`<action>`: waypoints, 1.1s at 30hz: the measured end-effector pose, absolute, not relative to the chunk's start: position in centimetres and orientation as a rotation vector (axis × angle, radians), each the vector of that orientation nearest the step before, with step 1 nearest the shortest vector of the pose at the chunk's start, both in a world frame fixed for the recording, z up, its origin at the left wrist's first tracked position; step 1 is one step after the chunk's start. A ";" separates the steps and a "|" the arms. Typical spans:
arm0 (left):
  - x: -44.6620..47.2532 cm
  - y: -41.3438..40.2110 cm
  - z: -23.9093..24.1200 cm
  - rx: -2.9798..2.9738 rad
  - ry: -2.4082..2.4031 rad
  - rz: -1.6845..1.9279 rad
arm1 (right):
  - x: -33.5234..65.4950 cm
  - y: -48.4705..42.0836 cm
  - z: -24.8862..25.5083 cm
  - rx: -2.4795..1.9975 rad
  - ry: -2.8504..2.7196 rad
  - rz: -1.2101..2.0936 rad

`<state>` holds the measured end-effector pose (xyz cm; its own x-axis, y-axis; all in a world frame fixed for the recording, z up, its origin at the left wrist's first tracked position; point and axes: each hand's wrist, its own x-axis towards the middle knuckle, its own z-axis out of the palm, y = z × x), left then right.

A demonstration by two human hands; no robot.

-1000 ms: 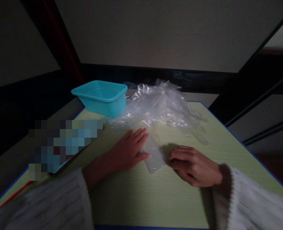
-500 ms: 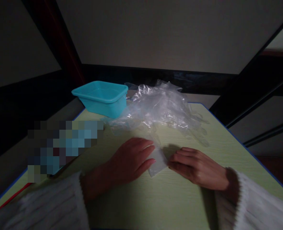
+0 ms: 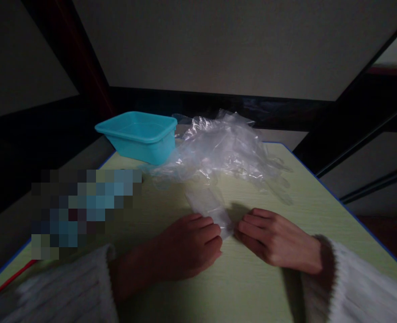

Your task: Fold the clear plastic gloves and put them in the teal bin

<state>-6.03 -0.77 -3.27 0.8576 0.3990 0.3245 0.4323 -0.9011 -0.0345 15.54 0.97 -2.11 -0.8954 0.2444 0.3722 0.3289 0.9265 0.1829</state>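
A small flat piece of clear plastic, which looks like a folded disposable plastic glove (image 3: 207,202), lies on the table between my hands. My left hand (image 3: 191,244) curls its fingers down over the near left edge of it; the fingertips are hidden. At the right corner, my right hand (image 3: 268,235) holds it in a pinch, fingers bunched together. Just beyond lies a loose heap of clear plastic gloves (image 3: 225,143), with finger shapes showing at its right side.
A turquoise plastic basin (image 3: 136,141) stands at the back left, beside the heap. The light table (image 3: 252,287) has a blue edge and meets a panel at the back. A pixelated patch hides something on the left, near a thin red strip (image 3: 10,281).
My left hand has come back toward me and curled its fingers, uncovering the far part of the folded plastic. My right hand has stayed at the corner. The view has shifted slightly.
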 end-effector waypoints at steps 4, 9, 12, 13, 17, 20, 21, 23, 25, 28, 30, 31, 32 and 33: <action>-5.9 -1.0 -3.2 -2.925 -0.729 -0.509 | 15.5 1.1 -2.0 -0.439 -2.709 -0.355; -5.8 -1.2 -3.4 -2.901 -0.849 -0.570 | 15.6 1.0 -1.8 -0.509 -2.712 -0.271; -5.8 -1.3 -3.6 -2.876 -0.871 -0.624 | 15.6 0.9 -1.9 -0.559 -2.706 -0.217; -5.8 -1.3 -3.6 -2.872 -0.872 -0.629 | 15.6 0.8 -1.9 -0.567 -2.702 -0.204; -5.8 -1.4 -3.6 -2.879 -0.855 -0.632 | 15.7 0.8 -2.1 -0.592 -2.681 -0.111; -5.8 -1.5 -3.6 -2.875 -0.853 -0.664 | 15.8 0.8 -2.1 -0.621 -2.648 -0.048; -5.8 -1.5 -3.6 -2.874 -0.854 -0.669 | 15.8 0.8 -2.1 -0.634 -2.635 -0.033; -5.8 -1.5 -3.6 -2.869 -0.864 -0.661 | 15.7 0.8 -2.0 -0.665 -2.616 0.007; -5.8 -1.5 -3.5 -2.862 -0.869 -0.635 | 15.7 0.7 -1.9 -0.694 -2.602 0.052; -5.7 -1.4 -3.4 -2.856 -0.831 -0.572 | 15.6 0.7 -1.8 -0.721 -2.582 0.103; -5.7 -1.4 -3.4 -2.840 -0.789 -0.527 | 15.5 0.7 -1.8 -0.733 -2.572 0.125; -5.7 -1.4 -3.3 -2.824 -0.768 -0.517 | 15.5 0.7 -1.8 -0.736 -2.570 0.136; -5.6 -1.4 -3.3 -2.800 -0.748 -0.520 | 15.5 0.7 -1.8 -0.738 -2.570 0.145; -5.6 -1.4 -3.3 -2.775 -0.732 -0.531 | 15.6 0.7 -1.8 -0.737 -2.572 0.147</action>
<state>-5.61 -1.42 -3.33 0.8103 0.4310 0.3971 0.5115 -0.8508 -0.1204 15.56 0.74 -1.82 -0.7516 0.5248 0.3996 0.4756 0.8510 -0.2228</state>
